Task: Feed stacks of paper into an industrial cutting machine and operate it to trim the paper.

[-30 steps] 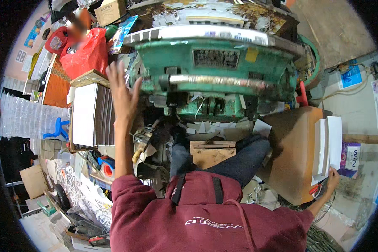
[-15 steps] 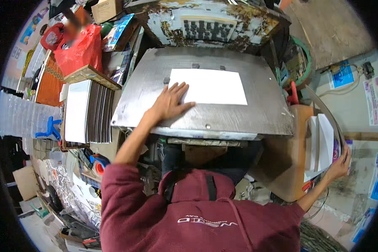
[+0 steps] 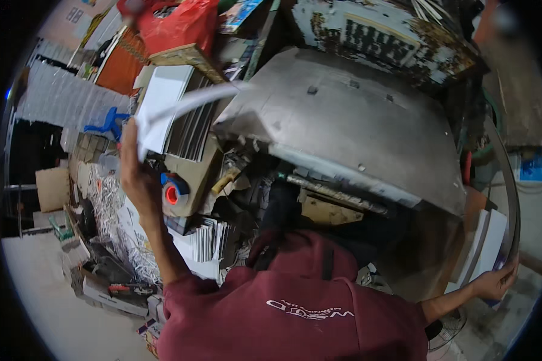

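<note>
My left hand (image 3: 137, 171) is raised at the left, its fingers closed on the edge of a white sheet of paper (image 3: 193, 102). That sheet is smeared by motion and stretches over a stack of white sheets (image 3: 165, 90). At the far right my right hand (image 3: 495, 281) is wrapped round the lower end of a long curved metal lever (image 3: 512, 192). Between the hands lies the grey metal table (image 3: 367, 120), with small dark stop blocks (image 3: 312, 90) on its surface.
A blue tape dispenser (image 3: 173, 194) sits left of the table, above piled paper strips (image 3: 208, 240). A red plastic bag (image 3: 183, 27) is at the back left. White sheets (image 3: 485, 240) stand by the lever. Paper shreds (image 3: 111, 210) heap at the left.
My left hand has lifted the white sheet off the metal table and swung it left to the stack. My right hand stays on the lever. The view has turned left.
</note>
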`<state>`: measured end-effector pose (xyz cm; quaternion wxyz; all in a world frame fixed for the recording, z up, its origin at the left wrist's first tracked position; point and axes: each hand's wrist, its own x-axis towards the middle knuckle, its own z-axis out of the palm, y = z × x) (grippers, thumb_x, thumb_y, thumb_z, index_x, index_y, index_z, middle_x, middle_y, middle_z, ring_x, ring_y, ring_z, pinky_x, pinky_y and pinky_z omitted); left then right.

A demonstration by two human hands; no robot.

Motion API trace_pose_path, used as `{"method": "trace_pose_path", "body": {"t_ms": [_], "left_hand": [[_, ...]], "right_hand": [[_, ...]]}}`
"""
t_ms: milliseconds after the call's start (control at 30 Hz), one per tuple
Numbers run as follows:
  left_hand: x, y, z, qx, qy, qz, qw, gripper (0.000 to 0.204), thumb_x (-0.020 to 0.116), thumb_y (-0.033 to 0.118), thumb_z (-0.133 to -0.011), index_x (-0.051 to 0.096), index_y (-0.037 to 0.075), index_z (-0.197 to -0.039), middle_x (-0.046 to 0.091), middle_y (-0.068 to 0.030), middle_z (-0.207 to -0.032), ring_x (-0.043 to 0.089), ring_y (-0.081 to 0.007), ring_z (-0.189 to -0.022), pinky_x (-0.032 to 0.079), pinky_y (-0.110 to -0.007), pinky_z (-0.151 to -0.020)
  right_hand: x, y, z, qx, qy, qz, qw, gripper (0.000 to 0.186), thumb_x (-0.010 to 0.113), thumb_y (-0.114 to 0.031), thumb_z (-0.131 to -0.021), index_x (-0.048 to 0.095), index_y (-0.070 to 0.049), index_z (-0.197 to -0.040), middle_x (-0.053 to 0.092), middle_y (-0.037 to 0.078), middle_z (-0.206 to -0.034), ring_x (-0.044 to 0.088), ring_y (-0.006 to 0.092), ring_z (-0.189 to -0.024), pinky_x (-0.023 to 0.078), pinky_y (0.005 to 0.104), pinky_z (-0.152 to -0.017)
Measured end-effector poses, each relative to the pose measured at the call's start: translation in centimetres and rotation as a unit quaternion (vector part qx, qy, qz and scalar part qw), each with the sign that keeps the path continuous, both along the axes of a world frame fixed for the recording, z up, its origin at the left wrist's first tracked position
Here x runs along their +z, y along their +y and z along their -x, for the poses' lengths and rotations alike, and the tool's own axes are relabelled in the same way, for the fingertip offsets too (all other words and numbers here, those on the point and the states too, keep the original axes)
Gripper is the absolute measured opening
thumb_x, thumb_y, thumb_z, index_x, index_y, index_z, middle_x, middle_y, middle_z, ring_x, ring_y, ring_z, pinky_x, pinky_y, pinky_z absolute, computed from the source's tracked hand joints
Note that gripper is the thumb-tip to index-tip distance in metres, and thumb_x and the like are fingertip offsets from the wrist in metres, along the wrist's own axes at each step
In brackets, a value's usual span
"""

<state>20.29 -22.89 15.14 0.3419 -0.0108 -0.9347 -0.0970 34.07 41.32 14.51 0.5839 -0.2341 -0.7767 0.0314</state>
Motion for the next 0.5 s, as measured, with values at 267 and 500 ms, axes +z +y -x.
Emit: {"method": "trace_pose_path", "body": {"t_ms": [267, 500], "left_hand": [[-16.5, -16.5, 5.6, 0.25, -0.126, 0.152, 0.948, 0.066, 0.05, 0.006, -0.082, 0.036, 0.016, -0.145, 0.041, -0.0342, -0.135, 0.043, -0.0568, -0.117, 0.039, -0.053, -0.102], [-19.1, -15.7, 7.2, 0.267, -0.095, 0.144, 0.948, 0.055, 0.054, 0.01, -0.083, 0.045, 0.003, -0.136, 0.044, -0.0338, -0.133, 0.046, -0.055, -0.114, 0.04, -0.051, -0.1]], "right_hand": [[-0.6, -1.8, 1.1, 0.043, 0.056, 0.057, 0.996, 0.023, 0.058, -0.015, -0.096, 0.071, 0.003, -0.099, 0.071, 0.01, -0.102, 0.068, 0.0202, -0.093, 0.055, 0.0296, -0.081], [-0.1, -2.2, -1.3, 0.012, -0.011, 0.04, 0.999, 0.024, 0.056, -0.014, -0.097, 0.068, 0.006, -0.104, 0.069, 0.013, -0.104, 0.067, 0.0193, -0.092, 0.057, 0.0294, -0.081]]}}
